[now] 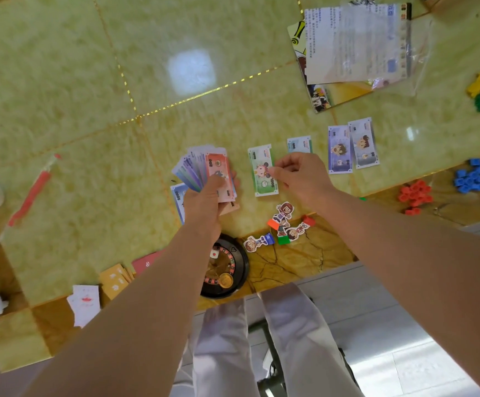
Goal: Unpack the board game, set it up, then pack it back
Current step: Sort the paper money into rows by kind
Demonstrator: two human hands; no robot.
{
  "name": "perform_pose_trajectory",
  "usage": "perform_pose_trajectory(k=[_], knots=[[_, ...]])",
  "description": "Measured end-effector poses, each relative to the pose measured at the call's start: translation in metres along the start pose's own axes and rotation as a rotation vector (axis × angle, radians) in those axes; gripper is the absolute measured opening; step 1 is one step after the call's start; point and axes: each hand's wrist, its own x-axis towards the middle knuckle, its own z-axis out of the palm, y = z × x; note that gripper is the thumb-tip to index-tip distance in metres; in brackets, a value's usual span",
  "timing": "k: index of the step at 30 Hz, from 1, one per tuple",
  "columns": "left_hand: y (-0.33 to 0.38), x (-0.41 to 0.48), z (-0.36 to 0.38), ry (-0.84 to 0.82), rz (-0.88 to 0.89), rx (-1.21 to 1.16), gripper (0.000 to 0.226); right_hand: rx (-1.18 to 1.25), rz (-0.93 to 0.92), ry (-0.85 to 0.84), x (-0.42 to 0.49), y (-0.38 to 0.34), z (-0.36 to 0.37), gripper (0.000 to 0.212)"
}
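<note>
Table top [75, 96]: glossy green marble look, gold inlay lines, amber border along the near edge. Grey tiled floor [410, 339] shows on the near side. Left hand [207, 196] grips a fan of play notes [201, 170] mid-table, thumb clamped over them. Right hand [299, 176] pinches a green note [261, 173] lying flat just right of the fan. Purple notes [352, 147] lie further right. Roulette wheel [227, 270] and character standees [281, 224] are at the near edge, rule sheet [356, 44] far right.
</note>
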Motion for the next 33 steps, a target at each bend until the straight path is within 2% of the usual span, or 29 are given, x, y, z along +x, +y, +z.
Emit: perform_pose_trajectory(k=[4,8,16,19,21,23,26,30,33], knots=[[0.003,0.001,-0.015,0.011,0.015,-0.039,0.016,-0.186,-0.059,-0.007,-0.002,-0.001,0.014,0.011],[0.002,0.004,-0.024,0.008,0.019,-0.064,0.017,-0.312,-0.084,0.029,-0.003,-0.004,0.03,0.016],[-0.002,0.006,-0.022,-0.141,-0.028,-0.002,0.016,-0.404,-0.056,0.15,-0.003,-0.007,0.038,0.018],[-0.002,0.004,-0.014,-0.154,-0.068,0.005,0.016,-0.257,-0.07,0.108,-0.004,-0.01,0.031,0.018],[-0.003,0.004,-0.009,-0.146,-0.083,0.03,0.02,-0.034,-0.052,-0.001,-0.008,-0.016,0.026,0.024],[-0.003,0.003,-0.005,-0.157,-0.091,0.07,0.018,0.082,-0.049,-0.128,-0.013,-0.02,0.021,0.027],[-0.003,0.001,0.0,-0.197,-0.09,0.077,0.014,0.099,-0.062,-0.204,-0.014,-0.021,0.02,0.017],[-0.003,-0.002,0.006,-0.181,-0.104,0.019,0.006,0.138,-0.042,-0.194,-0.011,-0.016,0.015,0.013],[-0.005,-0.002,0.009,-0.174,-0.109,0.032,0.016,0.098,-0.046,-0.175,-0.01,-0.012,0.009,0.01]])
